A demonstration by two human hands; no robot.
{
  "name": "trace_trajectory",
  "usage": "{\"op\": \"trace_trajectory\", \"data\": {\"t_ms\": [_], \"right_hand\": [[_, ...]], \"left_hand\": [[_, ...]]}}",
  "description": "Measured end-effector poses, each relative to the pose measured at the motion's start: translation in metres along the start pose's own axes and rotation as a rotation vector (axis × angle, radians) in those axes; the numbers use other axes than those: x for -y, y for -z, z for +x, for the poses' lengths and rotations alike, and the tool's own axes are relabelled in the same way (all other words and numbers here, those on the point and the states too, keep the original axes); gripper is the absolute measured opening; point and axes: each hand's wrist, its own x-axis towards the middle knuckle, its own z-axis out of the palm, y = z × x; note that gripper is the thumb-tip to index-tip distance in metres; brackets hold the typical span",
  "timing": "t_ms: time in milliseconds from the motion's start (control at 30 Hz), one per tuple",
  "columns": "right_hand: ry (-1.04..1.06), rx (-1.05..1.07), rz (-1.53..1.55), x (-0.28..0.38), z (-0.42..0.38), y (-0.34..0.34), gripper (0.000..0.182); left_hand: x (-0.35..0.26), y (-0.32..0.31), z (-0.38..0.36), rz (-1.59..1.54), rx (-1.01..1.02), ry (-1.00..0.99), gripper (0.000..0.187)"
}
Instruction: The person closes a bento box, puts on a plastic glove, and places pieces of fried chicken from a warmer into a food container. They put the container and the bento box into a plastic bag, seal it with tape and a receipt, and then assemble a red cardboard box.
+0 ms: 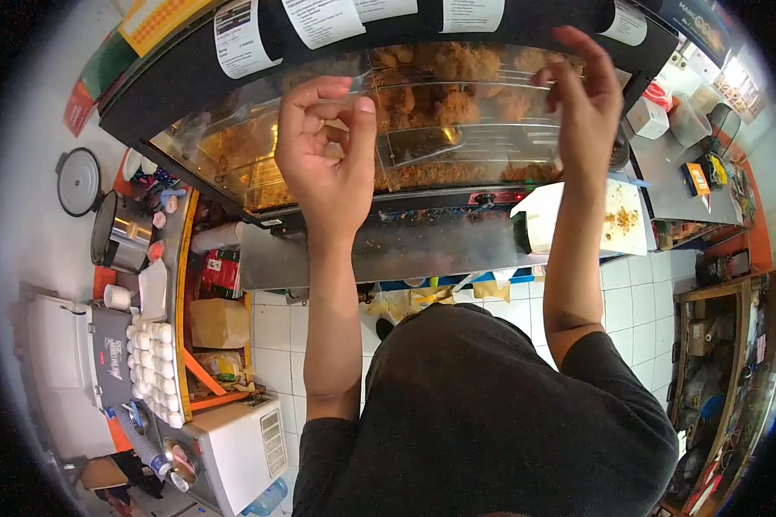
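Note:
Both my hands are raised in front of a glass-fronted display cabinet (pixel 319 200) that holds several pieces of fried chicken (pixel 457 108) on wire racks. My left hand (pixel 329 164) is nearer the cabinet's left half, fingers loosely curled and the thumb apart from them, with nothing visible in its grasp. Over on the right half, my right hand (pixel 588 112) has bent, spread fingers and is likewise bare. Behind the glass, between the two hands, lies a metal tray (pixel 418 148). Below my right hand, a white box (pixel 541 215) with brown crumbs on it stands partly behind the forearm.
A steel counter (pixel 405 246) runs beneath the cabinet. At left are a pot (pixel 122 231), its lid (pixel 79 181) and stacked white cups (pixel 153 362). Printed papers (pixel 323 19) hang along the cabinet top. A wooden shelf (pixel 724 379) stands at right over the tiled floor.

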Motion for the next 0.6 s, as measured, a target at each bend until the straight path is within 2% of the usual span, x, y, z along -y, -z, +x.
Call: {"op": "trace_trajectory", "data": {"t_ms": [100,167,200,367,433,600], "right_hand": [[0.043,-0.267,-0.035,-0.006,0.023,0.045,0.033],[0.15,-0.349,-0.06,-0.009,0.04,0.07,0.033],[0.141,-0.313,-0.192,-0.003,0.042,0.082,0.033],[0.199,-0.321,-0.211,-0.005,0.057,0.095,0.04],[0.123,-0.236,-0.184,-0.005,0.059,0.097,0.046],[0.158,-0.193,-0.182,-0.006,0.057,0.092,0.05]], "left_hand": [[0.001,-0.01,-0.002,-0.056,0.063,0.057,0.028],[-0.001,-0.02,0.002,-0.069,0.076,0.053,0.028],[-0.001,-0.026,0.003,-0.076,0.093,0.05,0.028],[0.014,-0.064,0.016,-0.065,0.149,-0.056,0.037],[0.016,-0.077,0.019,-0.089,0.155,-0.09,0.043],[0.021,-0.097,0.02,-0.14,0.153,-0.019,0.055]]}}
